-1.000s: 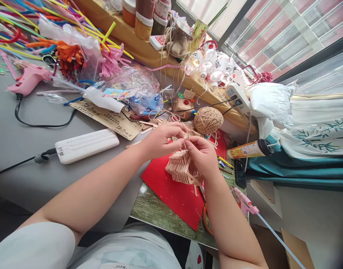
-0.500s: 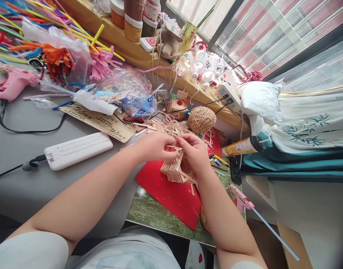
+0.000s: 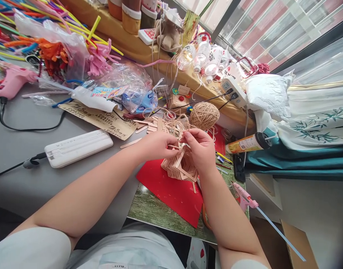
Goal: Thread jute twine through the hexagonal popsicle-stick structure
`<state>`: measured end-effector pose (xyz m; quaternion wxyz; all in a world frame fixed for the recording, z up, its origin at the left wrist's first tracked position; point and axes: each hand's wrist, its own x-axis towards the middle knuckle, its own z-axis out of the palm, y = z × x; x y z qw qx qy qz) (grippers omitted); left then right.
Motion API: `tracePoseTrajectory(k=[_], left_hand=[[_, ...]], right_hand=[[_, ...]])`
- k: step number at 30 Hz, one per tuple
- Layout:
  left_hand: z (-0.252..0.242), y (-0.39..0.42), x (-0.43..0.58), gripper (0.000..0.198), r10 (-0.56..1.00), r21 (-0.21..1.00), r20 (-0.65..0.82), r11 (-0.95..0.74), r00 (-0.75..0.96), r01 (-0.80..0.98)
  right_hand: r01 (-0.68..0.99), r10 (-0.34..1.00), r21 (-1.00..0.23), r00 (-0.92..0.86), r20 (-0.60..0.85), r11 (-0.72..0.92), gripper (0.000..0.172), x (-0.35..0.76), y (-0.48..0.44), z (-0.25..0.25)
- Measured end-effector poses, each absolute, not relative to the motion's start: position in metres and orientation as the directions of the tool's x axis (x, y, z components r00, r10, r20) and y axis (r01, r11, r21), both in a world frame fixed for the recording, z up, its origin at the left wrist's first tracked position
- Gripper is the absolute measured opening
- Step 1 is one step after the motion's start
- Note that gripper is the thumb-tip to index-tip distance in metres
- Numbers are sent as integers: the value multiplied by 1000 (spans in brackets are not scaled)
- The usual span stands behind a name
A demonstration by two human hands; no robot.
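A hexagonal stack of wooden craft sticks (image 3: 171, 170) stands on a red sheet (image 3: 168, 200), its middle hollow. At its far edge my left hand (image 3: 160, 145) is closed, thumb and fingers pinching twine close to the top sticks. My right hand (image 3: 199, 149) pinches the jute twine (image 3: 183, 121) between thumb and forefinger, just above the stack. Both sets of fingertips nearly meet, and they partly hide the strand. Loops of twine rise behind the fingers, near the ball of twine (image 3: 205, 116).
Loose craft sticks (image 3: 153, 125) lie beyond my left hand. A white power bank (image 3: 78, 147) and sandpaper (image 3: 100, 119) are at left. Pink glue guns lie on both sides, one (image 3: 245, 198) at the right edge. A lidded cup (image 3: 248, 143) lies tilted by the curtain.
My right hand has shifted slightly up and right, its fingers more curled around the twine. My left hand stays by the stack's edge. The whole view has shifted a little.
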<state>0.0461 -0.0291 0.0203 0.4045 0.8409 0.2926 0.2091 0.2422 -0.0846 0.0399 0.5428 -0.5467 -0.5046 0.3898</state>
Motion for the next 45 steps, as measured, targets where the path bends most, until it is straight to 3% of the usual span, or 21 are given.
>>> tracePoseTrajectory(k=[5, 9, 17, 25, 29, 34, 37, 39, 43, 45], left_hand=[[22, -27, 46, 25, 686, 732, 23, -507, 728, 455], [21, -25, 45, 24, 688, 723, 35, -518, 725, 457], [24, -26, 45, 21, 680, 727, 93, -546, 727, 417], [21, -28, 46, 24, 725, 685, 135, -560, 675, 465], [22, -28, 45, 38, 742, 695, 99, -529, 663, 488], [22, -23, 36, 56, 681, 657, 163, -614, 714, 437], [20, -16, 32, 62, 676, 723, 55, -534, 735, 438], [18, -11, 32, 56, 696, 741, -41, -460, 717, 490], [21, -7, 29, 29, 805, 623, -28, -450, 593, 640], [28, -9, 24, 26, 785, 612, -128, -419, 607, 671]], right_hand=[[61, 956, -977, 198, 215, 207, 20, 244, -83, 40], [74, 949, -966, 181, 259, 249, 18, 243, -79, 50], [44, 993, -997, 105, 60, 55, 31, 233, -65, 69], [82, 987, -987, 77, 141, 135, 23, 224, -68, 65], [78, 978, -985, 128, 163, 153, 21, 225, -68, 58], [115, 968, -983, 191, 163, 143, 20, 226, -68, 56], [101, 974, -987, 178, 142, 126, 20, 227, -68, 56], [80, 979, -990, 160, 128, 116, 21, 227, -68, 57], [65, 977, -990, 163, 136, 126, 22, 226, -70, 58], [67, 977, -990, 165, 136, 126, 23, 226, -71, 58]])
